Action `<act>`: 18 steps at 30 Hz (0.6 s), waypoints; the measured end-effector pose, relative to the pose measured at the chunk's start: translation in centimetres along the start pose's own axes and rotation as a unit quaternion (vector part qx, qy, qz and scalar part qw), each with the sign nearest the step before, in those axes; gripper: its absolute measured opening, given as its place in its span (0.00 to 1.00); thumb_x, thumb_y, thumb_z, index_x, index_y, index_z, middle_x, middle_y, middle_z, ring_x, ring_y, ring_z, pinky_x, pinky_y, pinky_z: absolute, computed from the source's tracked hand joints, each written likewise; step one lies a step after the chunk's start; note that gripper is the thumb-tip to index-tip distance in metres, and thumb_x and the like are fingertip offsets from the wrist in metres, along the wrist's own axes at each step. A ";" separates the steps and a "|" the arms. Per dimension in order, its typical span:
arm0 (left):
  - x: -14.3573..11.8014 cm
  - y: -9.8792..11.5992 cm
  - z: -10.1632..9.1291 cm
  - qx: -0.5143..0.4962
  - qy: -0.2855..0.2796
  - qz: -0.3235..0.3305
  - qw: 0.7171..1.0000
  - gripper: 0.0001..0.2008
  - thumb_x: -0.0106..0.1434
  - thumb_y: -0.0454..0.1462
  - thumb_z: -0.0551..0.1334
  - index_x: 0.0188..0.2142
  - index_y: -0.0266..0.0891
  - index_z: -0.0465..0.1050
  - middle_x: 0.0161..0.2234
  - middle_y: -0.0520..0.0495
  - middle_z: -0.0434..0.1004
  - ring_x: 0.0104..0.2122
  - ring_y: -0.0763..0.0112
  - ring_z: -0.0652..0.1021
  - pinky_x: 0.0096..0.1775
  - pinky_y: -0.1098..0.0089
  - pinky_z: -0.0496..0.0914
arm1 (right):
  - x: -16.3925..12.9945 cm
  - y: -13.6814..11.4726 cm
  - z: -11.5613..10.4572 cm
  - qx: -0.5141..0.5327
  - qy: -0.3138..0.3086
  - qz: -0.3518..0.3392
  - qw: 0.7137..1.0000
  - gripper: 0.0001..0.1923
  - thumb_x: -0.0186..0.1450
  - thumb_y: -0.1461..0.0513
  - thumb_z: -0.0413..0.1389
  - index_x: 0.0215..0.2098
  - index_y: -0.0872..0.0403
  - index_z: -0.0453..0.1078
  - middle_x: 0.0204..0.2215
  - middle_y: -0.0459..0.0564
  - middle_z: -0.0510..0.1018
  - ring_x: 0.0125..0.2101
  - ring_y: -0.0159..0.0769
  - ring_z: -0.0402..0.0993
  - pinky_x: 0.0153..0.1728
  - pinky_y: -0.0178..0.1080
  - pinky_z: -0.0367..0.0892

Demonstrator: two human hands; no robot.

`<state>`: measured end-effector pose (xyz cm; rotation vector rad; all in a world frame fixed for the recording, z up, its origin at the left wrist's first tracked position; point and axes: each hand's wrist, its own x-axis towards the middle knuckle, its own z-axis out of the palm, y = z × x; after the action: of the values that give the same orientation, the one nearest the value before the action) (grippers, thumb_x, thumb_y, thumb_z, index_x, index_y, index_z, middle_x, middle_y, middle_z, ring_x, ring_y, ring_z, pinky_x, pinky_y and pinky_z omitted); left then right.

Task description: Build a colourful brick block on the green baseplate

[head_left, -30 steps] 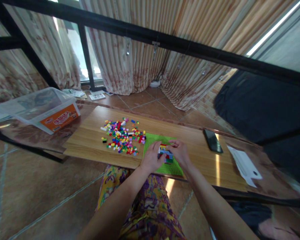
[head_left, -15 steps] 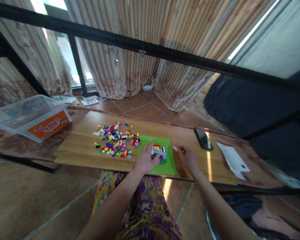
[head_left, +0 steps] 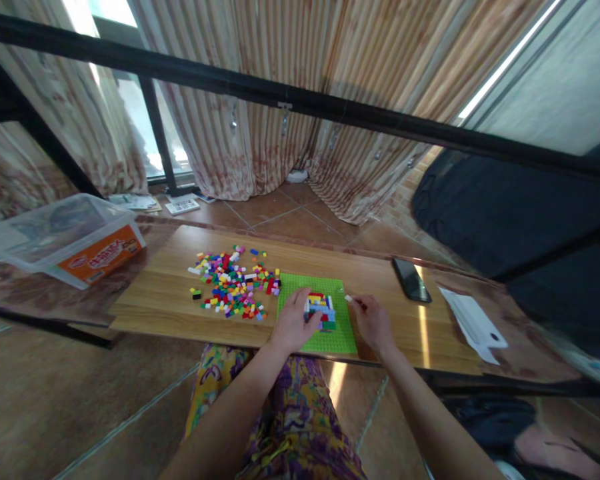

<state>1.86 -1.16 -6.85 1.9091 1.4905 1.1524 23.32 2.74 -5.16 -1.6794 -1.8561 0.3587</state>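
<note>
A green baseplate [head_left: 336, 288] lies on the wooden board [head_left: 170, 293], with a small multicoloured brick build [head_left: 320, 309] standing on it. My left hand [head_left: 294, 323] rests on the plate against the build's left side, steadying it. My right hand [head_left: 373, 321] is just right of the plate, pinching a small white brick [head_left: 349, 299] at its fingertips. A pile of loose coloured bricks [head_left: 233, 283] is spread over the board to the left of the plate.
A black phone [head_left: 411, 279] lies on the board to the right, with a white paper [head_left: 473, 323] beyond it. A clear plastic bin with an orange label [head_left: 63, 237] stands at the far left. Curtains and a black metal bar cross the background.
My right hand has left the build and moved to the right of the plate, now holding a small white brick. My left hand stays on the build.
</note>
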 end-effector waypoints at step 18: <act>-0.1 0.1 -0.1 -0.012 0.003 0.001 1.000 0.26 0.62 0.40 0.59 0.59 0.37 0.58 0.56 0.38 0.66 0.58 0.58 0.66 0.59 0.55 0.63 | 2.0 -4.9 -0.1 0.077 -0.144 -0.072 0.984 0.11 0.61 0.58 0.54 0.29 0.53 0.77 0.27 0.48 0.79 0.29 0.33 0.72 0.34 0.35 0.64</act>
<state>1.86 -1.26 -6.74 1.8936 1.4713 1.1727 19.40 3.83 -1.85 -1.4397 -2.0839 0.6968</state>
